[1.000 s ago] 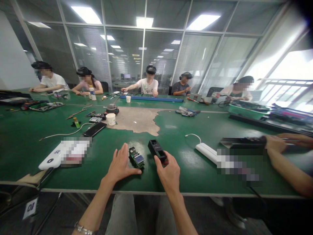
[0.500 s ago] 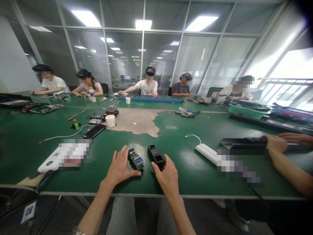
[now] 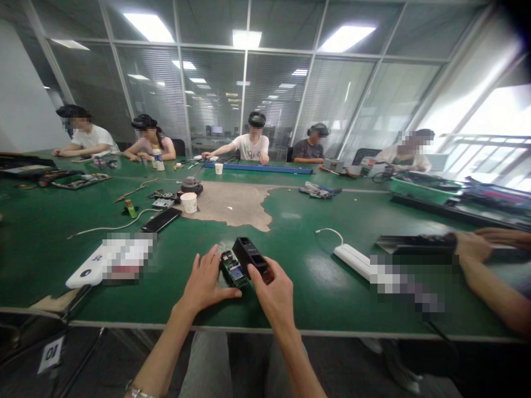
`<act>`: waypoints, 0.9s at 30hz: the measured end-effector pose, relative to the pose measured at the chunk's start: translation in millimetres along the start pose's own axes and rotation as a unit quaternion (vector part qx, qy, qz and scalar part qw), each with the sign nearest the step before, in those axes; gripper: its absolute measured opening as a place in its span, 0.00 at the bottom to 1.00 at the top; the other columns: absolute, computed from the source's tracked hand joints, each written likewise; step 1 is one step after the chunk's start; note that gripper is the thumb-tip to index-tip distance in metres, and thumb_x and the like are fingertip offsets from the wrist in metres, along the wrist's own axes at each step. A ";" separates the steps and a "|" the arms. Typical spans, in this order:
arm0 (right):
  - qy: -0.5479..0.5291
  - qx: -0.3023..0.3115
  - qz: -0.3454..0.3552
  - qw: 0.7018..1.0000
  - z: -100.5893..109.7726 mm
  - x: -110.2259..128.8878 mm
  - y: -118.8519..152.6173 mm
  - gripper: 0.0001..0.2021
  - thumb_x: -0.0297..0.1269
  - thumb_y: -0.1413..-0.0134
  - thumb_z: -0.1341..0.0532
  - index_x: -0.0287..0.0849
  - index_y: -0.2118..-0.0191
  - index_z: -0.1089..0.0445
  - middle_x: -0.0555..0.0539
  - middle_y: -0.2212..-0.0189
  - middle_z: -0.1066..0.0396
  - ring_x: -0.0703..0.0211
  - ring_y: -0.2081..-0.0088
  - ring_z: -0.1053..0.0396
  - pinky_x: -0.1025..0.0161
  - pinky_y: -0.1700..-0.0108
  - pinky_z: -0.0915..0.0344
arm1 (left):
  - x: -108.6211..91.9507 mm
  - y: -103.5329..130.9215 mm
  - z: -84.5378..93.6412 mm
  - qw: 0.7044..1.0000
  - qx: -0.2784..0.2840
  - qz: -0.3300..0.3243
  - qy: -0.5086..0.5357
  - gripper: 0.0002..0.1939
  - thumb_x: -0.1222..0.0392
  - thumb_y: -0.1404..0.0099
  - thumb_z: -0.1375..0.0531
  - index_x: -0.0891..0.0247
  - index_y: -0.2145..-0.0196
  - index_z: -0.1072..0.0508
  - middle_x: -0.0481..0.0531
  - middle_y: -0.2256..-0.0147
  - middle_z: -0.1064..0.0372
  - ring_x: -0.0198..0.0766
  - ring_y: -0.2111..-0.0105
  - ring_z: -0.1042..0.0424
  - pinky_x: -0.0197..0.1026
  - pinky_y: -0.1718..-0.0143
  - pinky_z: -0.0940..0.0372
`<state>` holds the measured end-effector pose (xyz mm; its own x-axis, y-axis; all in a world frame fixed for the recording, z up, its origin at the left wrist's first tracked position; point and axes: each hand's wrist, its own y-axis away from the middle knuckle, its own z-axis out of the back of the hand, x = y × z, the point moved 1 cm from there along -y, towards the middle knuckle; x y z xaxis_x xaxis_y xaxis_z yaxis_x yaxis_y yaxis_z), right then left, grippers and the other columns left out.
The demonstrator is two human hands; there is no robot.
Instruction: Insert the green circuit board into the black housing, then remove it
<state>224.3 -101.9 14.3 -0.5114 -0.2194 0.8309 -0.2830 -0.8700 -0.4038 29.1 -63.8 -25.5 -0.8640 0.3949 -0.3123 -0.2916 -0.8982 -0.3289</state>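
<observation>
Under the fingers of my right hand (image 3: 274, 293) is a black plastic casing (image 3: 249, 255) with several rectangular openings, gripped at its near right end. It is tilted and raised close over the right side of a small green circuit board (image 3: 234, 272), which carries a bluish display and lies on the table. My left hand (image 3: 204, 281) rests beside the board's left side, fingers spread and thumb stretched out by its near end. Whether those fingers touch the board, I cannot tell. The casing covers part of the board's right edge.
A white power strip (image 3: 357, 262) lies to the right, near a co-worker's hand (image 3: 473, 247) on a dark metal piece. Leftward are a white power bank (image 3: 85, 270), a black phone (image 3: 161, 220) and a paper cup (image 3: 189, 203). Several people sit across the green table (image 3: 315, 309).
My right hand has brought the black casing leftward and up, from beside the circuit board to partly over it. My left hand has stayed nearly in place.
</observation>
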 end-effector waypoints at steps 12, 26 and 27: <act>0.067 0.027 0.068 0.995 -27.0 16.9 9.4 0.18 0.44 0.45 0.39 0.41 0.51 0.31 0.42 0.58 0.28 0.53 0.59 0.31 0.59 0.57 0.34 | 1.1 -0.3 -2.2 1.000 0.007 -0.002 -0.020 0.52 0.34 0.49 0.38 0.59 0.35 0.52 0.64 0.32 0.59 0.55 0.34 0.54 0.64 0.35 0.62; 0.171 0.086 0.044 0.980 -35.9 9.0 22.3 0.18 0.41 0.47 0.38 0.42 0.50 0.31 0.42 0.59 0.28 0.50 0.55 0.29 0.59 0.54 0.35 | -2.7 0.5 2.6 1.000 0.001 -0.004 -0.004 0.64 0.45 0.50 0.38 0.68 0.34 0.80 0.69 0.31 0.68 0.57 0.32 0.62 0.64 0.36 0.62; 0.171 0.090 0.042 0.980 -36.5 7.2 23.2 0.20 0.41 0.46 0.38 0.42 0.48 0.32 0.41 0.58 0.28 0.49 0.54 0.30 0.58 0.53 0.35 | -1.9 0.6 1.8 1.000 0.003 -0.005 -0.007 0.63 0.46 0.49 0.39 0.68 0.33 0.79 0.69 0.31 0.68 0.57 0.32 0.62 0.64 0.36 0.62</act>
<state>184.5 -107.5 -3.1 -0.7782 -0.1590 0.6076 -0.0964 -0.9257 -0.3657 29.9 -65.4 -23.6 -0.8664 0.4012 -0.2974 -0.3027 -0.8955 -0.3263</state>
